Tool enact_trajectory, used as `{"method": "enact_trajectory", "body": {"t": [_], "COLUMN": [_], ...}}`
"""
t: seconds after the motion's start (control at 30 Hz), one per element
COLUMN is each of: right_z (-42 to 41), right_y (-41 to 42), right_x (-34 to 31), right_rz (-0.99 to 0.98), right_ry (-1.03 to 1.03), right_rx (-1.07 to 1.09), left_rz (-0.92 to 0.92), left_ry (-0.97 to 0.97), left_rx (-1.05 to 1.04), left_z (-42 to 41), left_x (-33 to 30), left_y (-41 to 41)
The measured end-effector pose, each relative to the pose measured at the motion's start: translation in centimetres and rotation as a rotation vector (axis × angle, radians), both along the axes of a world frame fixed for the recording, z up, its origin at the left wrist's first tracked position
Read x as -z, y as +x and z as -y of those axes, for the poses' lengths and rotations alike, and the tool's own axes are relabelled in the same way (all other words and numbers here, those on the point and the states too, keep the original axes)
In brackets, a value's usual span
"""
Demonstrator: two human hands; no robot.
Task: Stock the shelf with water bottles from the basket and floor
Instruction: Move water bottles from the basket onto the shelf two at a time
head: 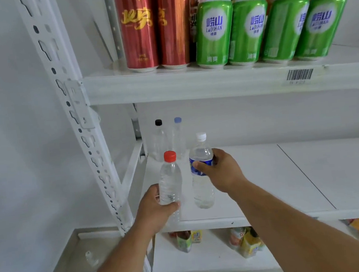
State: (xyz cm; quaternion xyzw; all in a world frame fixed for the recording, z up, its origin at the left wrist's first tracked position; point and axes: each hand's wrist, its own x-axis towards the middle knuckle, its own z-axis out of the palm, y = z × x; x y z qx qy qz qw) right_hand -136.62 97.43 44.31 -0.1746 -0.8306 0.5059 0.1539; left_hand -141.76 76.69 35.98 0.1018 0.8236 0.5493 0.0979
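Red-capped bottle (pixel 170 180) gripped in my left hand (pixel 154 210); right hand (pixel 223 171) grasps blue-labelled bottle (pixel 202 173), both upright at shelf (pixel 266 178).

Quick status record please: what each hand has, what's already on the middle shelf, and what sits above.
left hand: grips red-capped bottle, near the shelf's front edge
right hand: grips blue-label bottle, white cap, upright on middle shelf
already stocked: black-capped bottle and blue-capped bottle at back left
upper shelf: red cans, green cans
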Motion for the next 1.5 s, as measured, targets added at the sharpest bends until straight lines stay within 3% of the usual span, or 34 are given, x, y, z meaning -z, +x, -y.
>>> {"method": "enact_trajectory", "body": {"t": [0.6,0.83,1.13,1.5], "right_z": [-4.4,-5.3,-4.9,-5.3], "right_y": [-13.3,-18.4,-22.5,-25.1], "right_x": [3.9,6.6,8.7,9.0], "right_rz": [0.076,0.086,0.057,0.055], "right_ry": [-0.053,0.017,-0.074,-0.047], "right_rx": [-0.093,-0.063,-0.05,-0.033], "left_rz": [-0.002,-0.032,-0.051,-0.108], "left_ry": [-0.035,-0.035,0.053,-0.002], "left_rx": [-0.096,-0.132,-0.142,-0.144], "left_z": [-5.1,-6.8,-7.8,-7.8], "left_x": [2.7,4.6,6.0,6.6], "left_y": [-11.8,-17.7,-22.0,-25.4]}}
